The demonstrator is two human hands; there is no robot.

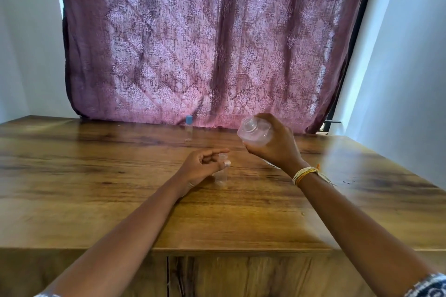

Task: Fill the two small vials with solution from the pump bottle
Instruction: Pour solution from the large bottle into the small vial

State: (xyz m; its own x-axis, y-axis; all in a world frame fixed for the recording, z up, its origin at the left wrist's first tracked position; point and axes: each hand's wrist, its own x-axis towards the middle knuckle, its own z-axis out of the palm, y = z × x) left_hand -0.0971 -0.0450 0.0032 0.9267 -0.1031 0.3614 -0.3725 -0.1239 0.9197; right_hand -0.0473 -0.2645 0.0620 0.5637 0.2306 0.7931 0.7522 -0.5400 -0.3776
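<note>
My right hand (275,146) grips a clear bottle (254,131), tilted with its open neck pointing left and toward me; no pump head shows on it. A small clear open vial (221,173) stands upright on the wooden table (96,188). My left hand (201,167) holds that vial near its top between thumb and fingers, the forefinger stretched out above it. The bottle's mouth is above and to the right of the vial, apart from it. A second small vial (188,129) with a blue cap stands upright at the back of the table.
A patterned mauve curtain (212,38) hangs right behind the table. White walls close in on both sides. The table's front edge (241,249) runs below my forearms. Thread bands circle my right wrist (304,174).
</note>
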